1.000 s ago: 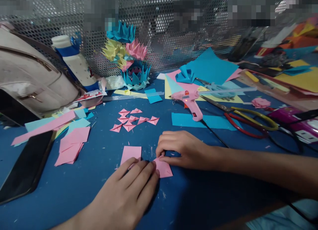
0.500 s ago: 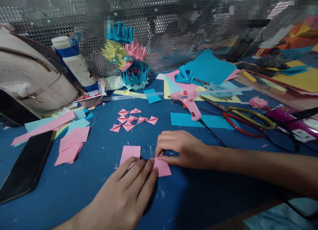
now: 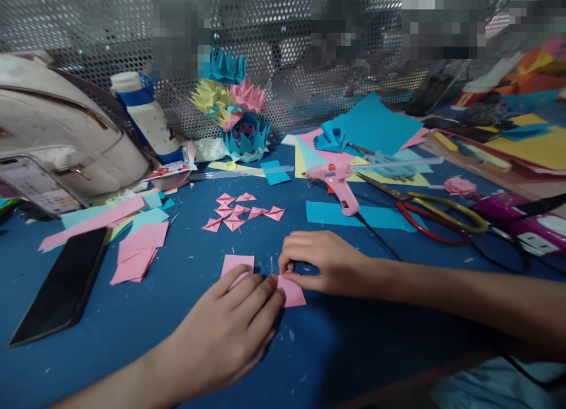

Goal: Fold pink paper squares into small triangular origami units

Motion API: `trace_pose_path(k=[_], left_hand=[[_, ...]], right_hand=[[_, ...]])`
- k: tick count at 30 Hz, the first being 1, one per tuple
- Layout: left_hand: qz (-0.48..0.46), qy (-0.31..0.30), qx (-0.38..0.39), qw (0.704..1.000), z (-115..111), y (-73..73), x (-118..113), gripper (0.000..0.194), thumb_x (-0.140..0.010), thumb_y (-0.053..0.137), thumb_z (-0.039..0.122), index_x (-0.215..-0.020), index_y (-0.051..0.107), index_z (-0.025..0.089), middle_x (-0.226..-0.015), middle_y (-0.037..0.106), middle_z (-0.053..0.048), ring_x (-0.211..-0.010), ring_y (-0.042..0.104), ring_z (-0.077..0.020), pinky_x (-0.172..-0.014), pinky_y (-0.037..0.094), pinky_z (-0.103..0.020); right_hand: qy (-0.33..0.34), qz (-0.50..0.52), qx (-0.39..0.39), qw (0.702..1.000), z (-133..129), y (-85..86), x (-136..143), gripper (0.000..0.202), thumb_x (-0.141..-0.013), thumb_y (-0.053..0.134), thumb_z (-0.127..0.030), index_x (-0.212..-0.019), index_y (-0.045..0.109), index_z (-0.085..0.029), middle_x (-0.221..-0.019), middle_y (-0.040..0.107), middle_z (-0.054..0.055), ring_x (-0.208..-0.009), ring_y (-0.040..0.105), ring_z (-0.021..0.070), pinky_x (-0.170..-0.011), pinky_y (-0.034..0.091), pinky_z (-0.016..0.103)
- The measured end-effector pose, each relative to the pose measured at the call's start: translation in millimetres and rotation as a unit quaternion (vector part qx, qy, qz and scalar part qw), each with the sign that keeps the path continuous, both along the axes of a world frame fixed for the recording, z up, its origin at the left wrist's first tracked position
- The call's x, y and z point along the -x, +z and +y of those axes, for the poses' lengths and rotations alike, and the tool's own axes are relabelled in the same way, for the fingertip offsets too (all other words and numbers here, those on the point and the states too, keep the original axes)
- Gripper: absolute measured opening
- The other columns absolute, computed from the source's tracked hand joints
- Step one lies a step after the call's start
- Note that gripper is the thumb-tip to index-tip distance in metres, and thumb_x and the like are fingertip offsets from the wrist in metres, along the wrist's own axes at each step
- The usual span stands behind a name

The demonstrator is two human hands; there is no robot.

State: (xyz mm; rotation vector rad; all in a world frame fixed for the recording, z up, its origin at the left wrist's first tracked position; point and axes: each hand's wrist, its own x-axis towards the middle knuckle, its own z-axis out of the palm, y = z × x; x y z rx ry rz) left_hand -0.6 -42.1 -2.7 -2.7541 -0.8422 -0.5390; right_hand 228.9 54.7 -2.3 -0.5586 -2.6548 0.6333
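A small pink paper square (image 3: pixel 293 293) lies on the blue table, its upper left edge under my fingers. My right hand (image 3: pixel 316 261) pinches the paper at that edge between thumb and curled fingers. My left hand (image 3: pixel 239 315) rests flat with fingers stretched out, fingertips pressing on the same paper. Partly under my left fingers is a second pink paper piece (image 3: pixel 239 263). Several folded pink paper triangles (image 3: pixel 234 220) lie beyond my hands. The fold itself is mostly hidden by my fingers.
A pink glue gun (image 3: pixel 338 182) with its cord rests on a blue paper strip (image 3: pixel 367 213). Scissors (image 3: pixel 435 217) lie right, beside a purple power strip (image 3: pixel 522 220). Left are a black phone (image 3: pixel 62 285), pink papers (image 3: pixel 139 253), and a bag (image 3: pixel 66 132). Paper flowers (image 3: pixel 245 135) stand behind.
The view has shifted a little, so things at the left appear farther right. The screen of the phone leaning by the bag went from dark to lit. My hands keep nearly the same pose.
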Motion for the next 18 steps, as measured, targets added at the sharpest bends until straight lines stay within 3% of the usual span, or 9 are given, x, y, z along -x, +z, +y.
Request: trace_pose_path(k=[6, 18], left_hand=[[-0.049, 0.03, 0.063, 0.996, 3.5, 0.7, 2.5, 0.028, -0.102, 0.043, 0.016, -0.118, 0.066, 0.01, -0.11, 0.068, -0.01, -0.097, 0.061, -0.024, -0.095, 0.047, -0.046], [-0.03, 0.031, 0.019, 0.999, 3.1, -2.5, 1.9, 0.03, -0.099, 0.044, 0.011, -0.12, 0.066, 0.01, -0.11, 0.069, -0.009, -0.097, 0.059, -0.0244, -0.097, 0.043, -0.045]], right_hand=[[-0.03, -0.015, 0.029, 0.999, -5.0, 2.6, 2.1, 0.003, -0.087, 0.061, -0.016, -0.086, 0.063, -0.018, -0.085, 0.066, 0.0, -0.079, 0.059, 0.0136, -0.068, 0.038, 0.025], [-0.03, 0.0, 0.018, 0.999, -5.4, 0.1, 1.6, 0.003, -0.087, 0.062, -0.018, -0.086, 0.063, -0.019, -0.085, 0.066, 0.001, -0.077, 0.057, 0.0136, -0.069, 0.038, 0.025]])
